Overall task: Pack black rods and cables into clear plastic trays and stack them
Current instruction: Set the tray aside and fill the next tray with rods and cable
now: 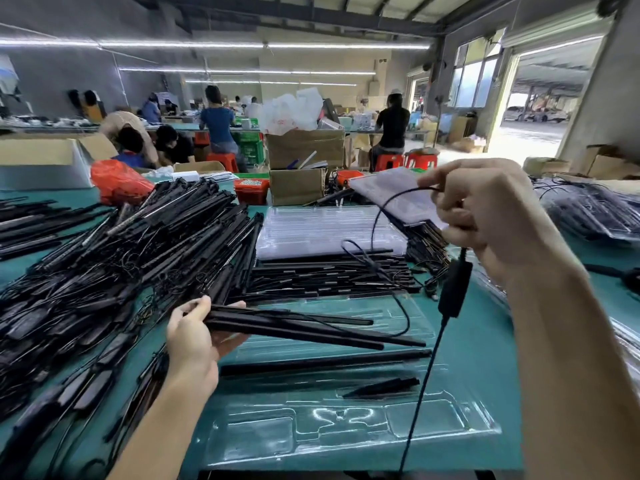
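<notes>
My left hand [192,336] grips a small bundle of black rods [304,329] by their left ends, holding them level above a clear plastic tray [346,434]. One black rod [322,363] lies in a slot of that tray, and a short black piece [382,387] lies nearer me. My right hand [485,216], raised at the right, pinches a thin black cable [388,209]. A black inline box [455,289] hangs from that hand, and the cable runs down past the tray's front.
A big heap of black rods and cables [114,265] covers the green table at my left. A stack of clear trays [325,230] and a layer of rods [329,275] lie beyond. Filled trays [588,209] sit far right. Cardboard boxes [298,185] and workers are behind.
</notes>
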### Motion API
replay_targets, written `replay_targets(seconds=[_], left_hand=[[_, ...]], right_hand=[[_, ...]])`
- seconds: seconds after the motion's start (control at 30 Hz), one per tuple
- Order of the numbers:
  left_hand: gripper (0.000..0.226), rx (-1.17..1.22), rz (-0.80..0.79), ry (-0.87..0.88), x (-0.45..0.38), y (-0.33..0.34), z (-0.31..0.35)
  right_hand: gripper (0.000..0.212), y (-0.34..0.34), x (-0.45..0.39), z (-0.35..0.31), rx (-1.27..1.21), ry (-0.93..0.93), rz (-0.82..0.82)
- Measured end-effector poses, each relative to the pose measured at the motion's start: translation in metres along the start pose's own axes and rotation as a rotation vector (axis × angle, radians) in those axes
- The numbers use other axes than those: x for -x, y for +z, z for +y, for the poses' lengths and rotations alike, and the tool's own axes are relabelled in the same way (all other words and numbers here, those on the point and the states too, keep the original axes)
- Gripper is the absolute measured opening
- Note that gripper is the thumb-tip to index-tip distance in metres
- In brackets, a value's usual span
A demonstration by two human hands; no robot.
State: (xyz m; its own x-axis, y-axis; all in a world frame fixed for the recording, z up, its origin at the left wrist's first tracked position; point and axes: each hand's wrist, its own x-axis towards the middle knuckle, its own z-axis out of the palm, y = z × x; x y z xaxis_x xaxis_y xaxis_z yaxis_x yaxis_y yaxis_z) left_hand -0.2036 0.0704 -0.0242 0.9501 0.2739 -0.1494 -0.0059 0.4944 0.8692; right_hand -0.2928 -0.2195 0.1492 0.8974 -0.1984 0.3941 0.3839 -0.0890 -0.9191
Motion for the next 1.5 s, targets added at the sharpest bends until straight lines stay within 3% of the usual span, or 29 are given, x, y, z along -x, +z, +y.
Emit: replay_targets(seconds=[0.17,0.4,0.5,0.57,0.7,0.77,0.87,1.03,1.2,1.5], left_hand=[[0.009,-0.047,-0.073,-0.015,0.018,-0.008,0.002],[0.004,-0.091,-0.078,-0.105,0.03,-0.022,-0.011],[0.005,-0.196,-0.086,-0.111,0.03,-0.027,-0.014],[0.009,-0.451,-0.089,-0.017,0.03,-0.032,-0.015],[0.008,-1.318,-0.097,0.448,0.035,-0.039,-0.013],[0.011,-1.493,-0.095,0.564,0.038,-0.039,-0.012],[0.012,-1.473,-0.157,0.588,0.036,-0.041,-0.011],[0.023,-1.205,-0.41,0.574,0.031,-0.054,0.004],[0.033,-1.388,-0.634,0.454,0.027,-0.072,0.018],[0.051,-1.388,-0.691,0.4,0.022,-0.073,0.019]], right_hand=[[0.041,-0.001,-0.003,-0.003,0.051,-0.146,0.117],[0.014,0.001,0.002,0.006,-0.016,-0.195,0.226],[0.014,0.003,0.002,0.007,-0.04,-0.217,0.292],[0.016,0.003,0.003,0.006,-0.053,-0.221,0.307],[0.017,0.004,0.002,0.009,-0.057,-0.19,0.328],[0.016,0.006,0.002,0.012,-0.054,-0.168,0.336],[0.016,0.007,0.002,0.013,-0.065,-0.148,0.338],[0.017,0.007,0.002,0.012,-0.074,-0.137,0.329],[0.012,0.007,0.004,0.015,-0.091,-0.105,0.337],[0.008,0.013,0.005,0.012,-0.119,-0.073,0.328]])
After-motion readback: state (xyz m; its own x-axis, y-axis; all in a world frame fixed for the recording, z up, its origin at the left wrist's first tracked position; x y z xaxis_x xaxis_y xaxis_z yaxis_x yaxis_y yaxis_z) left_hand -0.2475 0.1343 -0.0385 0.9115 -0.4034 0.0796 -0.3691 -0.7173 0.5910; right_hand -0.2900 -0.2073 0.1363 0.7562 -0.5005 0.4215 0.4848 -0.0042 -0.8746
